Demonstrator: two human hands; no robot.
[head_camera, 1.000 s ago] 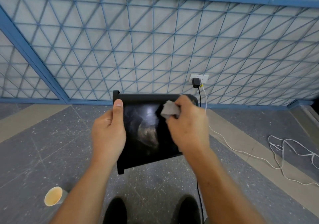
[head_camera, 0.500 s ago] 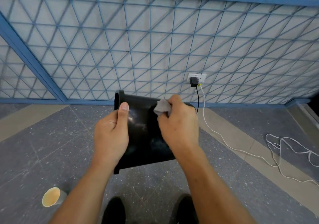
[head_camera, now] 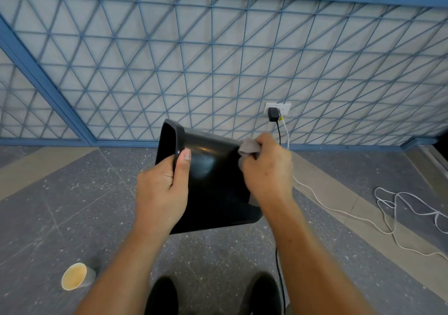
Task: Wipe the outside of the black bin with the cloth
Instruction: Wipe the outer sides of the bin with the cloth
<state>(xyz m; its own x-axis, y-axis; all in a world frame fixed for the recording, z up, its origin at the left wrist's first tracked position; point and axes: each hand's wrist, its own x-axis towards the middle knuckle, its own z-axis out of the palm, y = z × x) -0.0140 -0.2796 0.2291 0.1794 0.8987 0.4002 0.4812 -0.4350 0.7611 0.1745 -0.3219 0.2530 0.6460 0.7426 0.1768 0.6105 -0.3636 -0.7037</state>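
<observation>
I hold a glossy black bin (head_camera: 213, 178) in the air in front of me, lying on its side with its open mouth turned to the left. My left hand (head_camera: 162, 191) grips the bin's rim, thumb on the outer wall and fingers hidden inside. My right hand (head_camera: 269, 171) holds a crumpled grey cloth (head_camera: 248, 147) and presses it against the bin's outer wall near its upper right edge. Most of the cloth is hidden under that hand.
A paper cup (head_camera: 76, 276) lies on the grey floor at lower left. A black charger (head_camera: 273, 114) sits in a wall socket, with a black and a white cable (head_camera: 388, 227) trailing across the floor to the right. A blue lattice wall (head_camera: 218, 60) stands behind. My shoes (head_camera: 162, 295) show below.
The bin has turned so its open mouth now faces left. My right hand has slid the cloth rightward across the wall to the upper right edge. The left grip has stayed on the rim.
</observation>
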